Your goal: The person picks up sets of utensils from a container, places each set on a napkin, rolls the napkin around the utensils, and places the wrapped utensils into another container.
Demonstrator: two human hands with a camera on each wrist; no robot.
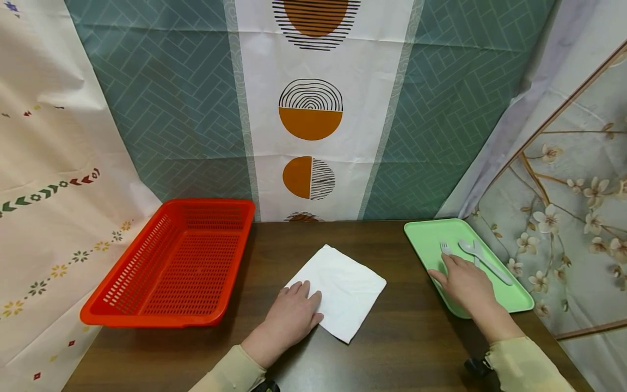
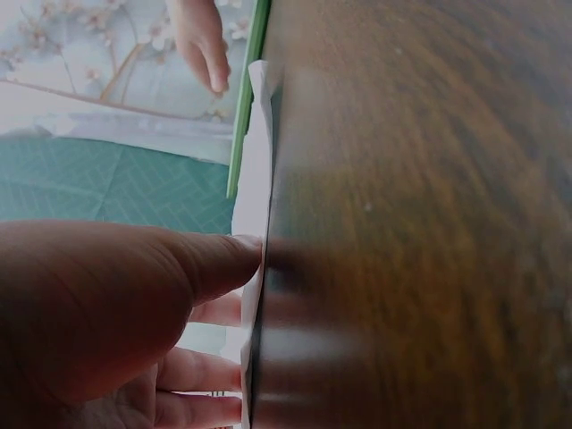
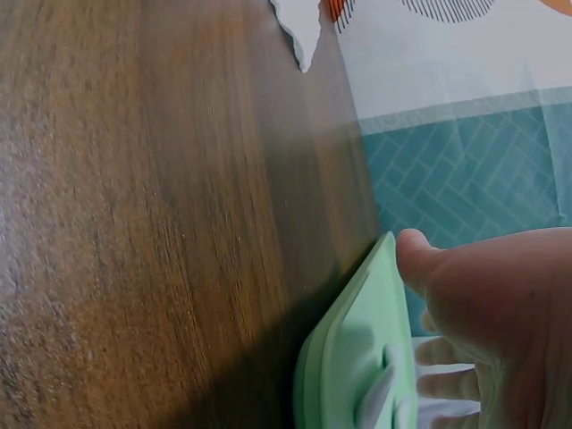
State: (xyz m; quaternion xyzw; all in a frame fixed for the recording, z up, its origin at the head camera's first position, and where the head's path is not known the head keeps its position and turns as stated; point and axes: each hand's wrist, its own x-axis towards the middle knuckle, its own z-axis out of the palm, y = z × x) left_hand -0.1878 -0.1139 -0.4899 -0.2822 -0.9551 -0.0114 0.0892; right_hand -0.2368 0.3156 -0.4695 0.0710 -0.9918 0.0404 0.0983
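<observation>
A white folded cloth (image 1: 348, 286) lies flat on the brown table in the head view. My left hand (image 1: 294, 313) rests on its left edge with fingers extended, and in the left wrist view the thumb and fingertips touch the cloth (image 2: 255, 188). My right hand (image 1: 465, 283) is over the light green tray (image 1: 426, 237), fingers loosely extended above a fork (image 1: 444, 247) whose handle is hidden beneath the hand. A grey spoon (image 1: 490, 265) lies beside it, across another utensil that is partly covered. In the right wrist view the thumb is by the tray's rim (image 3: 389, 246).
A red slotted plastic basket (image 1: 196, 261) stands at the left of the table (image 1: 392, 348). Patterned cloths hang behind the table (image 1: 313, 125) and along both sides. The green tray sits close to the right-hand floral cloth (image 1: 588, 218).
</observation>
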